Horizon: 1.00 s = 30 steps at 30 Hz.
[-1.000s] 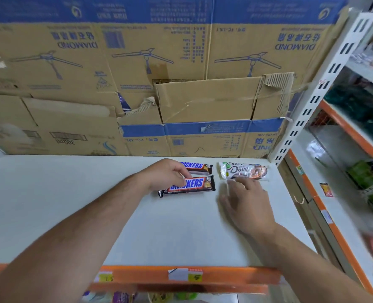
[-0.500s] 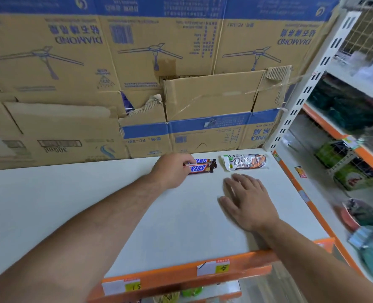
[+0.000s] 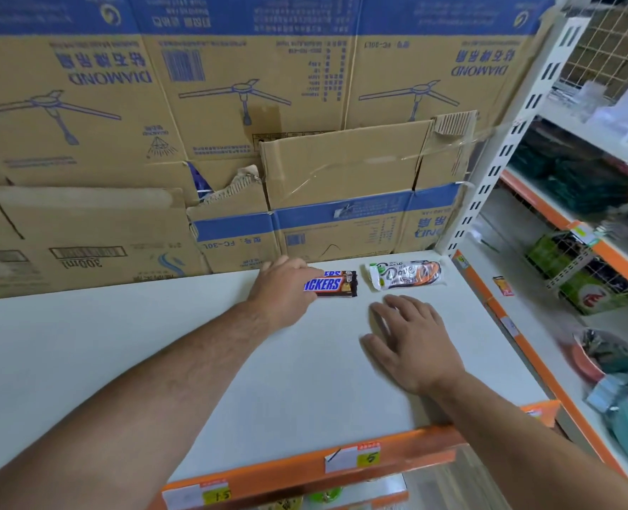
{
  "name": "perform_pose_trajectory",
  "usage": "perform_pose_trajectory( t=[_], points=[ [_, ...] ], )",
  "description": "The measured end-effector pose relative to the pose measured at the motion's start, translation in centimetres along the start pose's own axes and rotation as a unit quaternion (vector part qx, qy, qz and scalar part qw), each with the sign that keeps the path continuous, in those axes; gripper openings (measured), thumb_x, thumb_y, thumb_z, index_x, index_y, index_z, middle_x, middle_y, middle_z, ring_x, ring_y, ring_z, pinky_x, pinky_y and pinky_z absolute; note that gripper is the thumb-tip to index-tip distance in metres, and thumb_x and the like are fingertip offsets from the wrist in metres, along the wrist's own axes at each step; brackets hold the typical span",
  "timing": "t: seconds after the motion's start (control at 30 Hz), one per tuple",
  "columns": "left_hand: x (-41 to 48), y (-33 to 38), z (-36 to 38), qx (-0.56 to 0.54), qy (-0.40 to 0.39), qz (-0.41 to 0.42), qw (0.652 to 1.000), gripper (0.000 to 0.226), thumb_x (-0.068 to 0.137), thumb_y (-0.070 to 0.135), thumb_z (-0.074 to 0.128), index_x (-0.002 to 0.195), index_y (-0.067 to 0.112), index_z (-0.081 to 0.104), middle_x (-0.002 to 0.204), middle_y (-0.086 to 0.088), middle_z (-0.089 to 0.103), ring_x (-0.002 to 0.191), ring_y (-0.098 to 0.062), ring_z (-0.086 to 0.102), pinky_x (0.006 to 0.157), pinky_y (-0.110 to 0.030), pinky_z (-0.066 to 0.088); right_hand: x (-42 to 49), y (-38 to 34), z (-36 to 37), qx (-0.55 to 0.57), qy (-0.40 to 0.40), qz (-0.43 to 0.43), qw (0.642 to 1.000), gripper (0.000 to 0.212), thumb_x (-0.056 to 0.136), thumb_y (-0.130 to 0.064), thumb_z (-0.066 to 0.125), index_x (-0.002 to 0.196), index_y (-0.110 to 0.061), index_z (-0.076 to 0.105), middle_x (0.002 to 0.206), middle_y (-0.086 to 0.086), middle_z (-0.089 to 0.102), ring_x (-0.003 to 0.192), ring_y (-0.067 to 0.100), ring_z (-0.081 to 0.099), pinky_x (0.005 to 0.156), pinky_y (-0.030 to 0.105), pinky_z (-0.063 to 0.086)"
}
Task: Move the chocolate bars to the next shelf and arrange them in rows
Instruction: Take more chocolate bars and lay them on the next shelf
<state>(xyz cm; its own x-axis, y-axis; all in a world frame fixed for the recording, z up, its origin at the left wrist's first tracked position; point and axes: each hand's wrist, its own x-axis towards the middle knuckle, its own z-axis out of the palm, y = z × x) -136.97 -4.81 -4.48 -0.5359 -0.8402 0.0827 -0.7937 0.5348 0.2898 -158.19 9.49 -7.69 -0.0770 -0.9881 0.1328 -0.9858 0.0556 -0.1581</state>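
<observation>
Here, three wrapped chocolate bars lie near the back right corner of the white shelf board (image 3: 231, 362). Two brown Snickers bars with blue lettering, the front one (image 3: 332, 287) and the rear one (image 3: 340, 274), lie side by side and touching, parallel to the back edge; the rear bar shows only as a strip behind the front one. One white-and-orange Dove bar (image 3: 406, 274) lies just beside them, nearer the right edge, apart from both. The left hand (image 3: 284, 292) covers the left ends of the Snickers bars, fingers curled onto them; whether it grips or merely presses cannot be told. The right hand (image 3: 413, 344) lies flat and spread on the board, in front of the Dove bar, holding nothing. Brown-and-blue cardboard boxes (image 3: 231, 104) stand along the back edge. Two price labels (image 3: 353, 458) mark the orange front rail (image 3: 290, 473).
</observation>
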Motion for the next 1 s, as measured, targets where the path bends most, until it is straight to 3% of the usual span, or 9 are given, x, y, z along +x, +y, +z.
perform_pose_trajectory(
  t=[0.3, 0.4, 0.5, 0.6, 0.7, 0.87, 1.0],
  points=[
    [-0.3, 1.2, 0.5, 0.050, -0.022, -0.037, 0.998, 0.047, 0.098, 0.040, 0.047, 0.144, 0.036, 0.040, 0.130, 0.009, 0.046, 0.120, -0.015, 0.035, 0.103, -0.037, 0.028, 0.0, 0.0, -0.4, -0.001, -0.002, -0.017, 1.000, 0.061, 0.090, -0.067, 0.032, 0.136, -0.030, 0.048, 0.144, -0.002, 0.047, 0.136, 0.022, 0.035, 0.115, 0.042, 0.025],
    [-1.0, 2.0, 0.2, 0.064, -0.035, -0.050, 0.996, 0.059, 0.096, 0.044, 0.049, 0.150, 0.034, 0.028, 0.141, 0.006, 0.040, 0.130, -0.018, 0.031, 0.112, -0.040, 0.023, -0.1, 0.0, -0.6, -0.004, -0.012, -0.021, 1.000, 0.064, 0.090, -0.067, 0.029, 0.139, -0.029, 0.046, 0.146, -0.001, 0.044, 0.137, 0.022, 0.033, 0.115, 0.043, 0.023],
    [-3.0, 2.6, -0.1, 0.051, 0.007, -0.087, 0.995, 0.070, 0.091, 0.045, 0.056, 0.151, 0.032, 0.024, 0.146, 0.003, 0.035, 0.134, -0.020, 0.029, 0.114, -0.040, 0.023, -0.1, 0.0, -0.7, -0.008, -0.023, -0.025, 0.999, 0.066, 0.090, -0.068, 0.026, 0.140, -0.029, 0.045, 0.147, -0.001, 0.043, 0.138, 0.022, 0.032, 0.115, 0.043, 0.023],
    [-6.1, 2.6, -0.5, 0.061, 0.042, -0.113, 0.991, 0.063, 0.088, 0.041, 0.057, 0.146, 0.029, 0.036, 0.140, 0.004, 0.041, 0.129, -0.019, 0.034, 0.107, -0.036, 0.029, -0.2, -0.1, -0.5, -0.009, -0.004, -0.029, 1.000, 0.059, 0.089, -0.065, 0.033, 0.129, -0.028, 0.053, 0.137, 0.001, 0.052, 0.128, 0.025, 0.042, 0.106, 0.043, 0.030],
    [-9.2, 2.4, -1.3, 0.057, 0.012, -0.148, 0.987, 0.055, 0.089, 0.043, 0.054, 0.141, 0.029, 0.042, 0.138, 0.003, 0.044, 0.130, -0.020, 0.035, 0.105, -0.037, 0.032, -0.2, -0.4, -0.5, -0.014, -0.002, -0.030, 0.999, 0.052, 0.089, -0.063, 0.037, 0.121, -0.028, 0.056, 0.129, 0.001, 0.055, 0.122, 0.026, 0.046, 0.101, 0.044, 0.035],
    [-13.4, 1.9, -2.8, 0.051, -0.047, -0.189, 0.979, 0.056, 0.091, 0.052, 0.051, 0.142, 0.029, 0.042, 0.141, 0.002, 0.045, 0.132, -0.021, 0.035, 0.108, -0.041, 0.032, 0.0, -2.1, -2.2, -0.031, -0.089, -0.020, 0.995, 0.042, 0.091, -0.052, 0.036, 0.115, -0.023, 0.056, 0.122, 0.003, 0.056, 0.119, 0.030, 0.047, 0.092, 0.043, 0.044],
    [-16.5, 0.6, -4.6, 0.055, -0.044, -0.209, 0.975, 0.060, 0.092, 0.054, 0.048, 0.145, 0.027, 0.037, 0.144, -0.001, 0.044, 0.133, -0.023, 0.035, 0.109, -0.041, 0.031, -1.2, -7.1, -3.9, -0.034, -0.109, -0.066, 0.991, 0.035, 0.083, -0.038, 0.043, 0.103, -0.017, 0.063, 0.102, 0.007, 0.060, 0.103, 0.032, 0.055, 0.077, 0.036, 0.052]
  ],
)
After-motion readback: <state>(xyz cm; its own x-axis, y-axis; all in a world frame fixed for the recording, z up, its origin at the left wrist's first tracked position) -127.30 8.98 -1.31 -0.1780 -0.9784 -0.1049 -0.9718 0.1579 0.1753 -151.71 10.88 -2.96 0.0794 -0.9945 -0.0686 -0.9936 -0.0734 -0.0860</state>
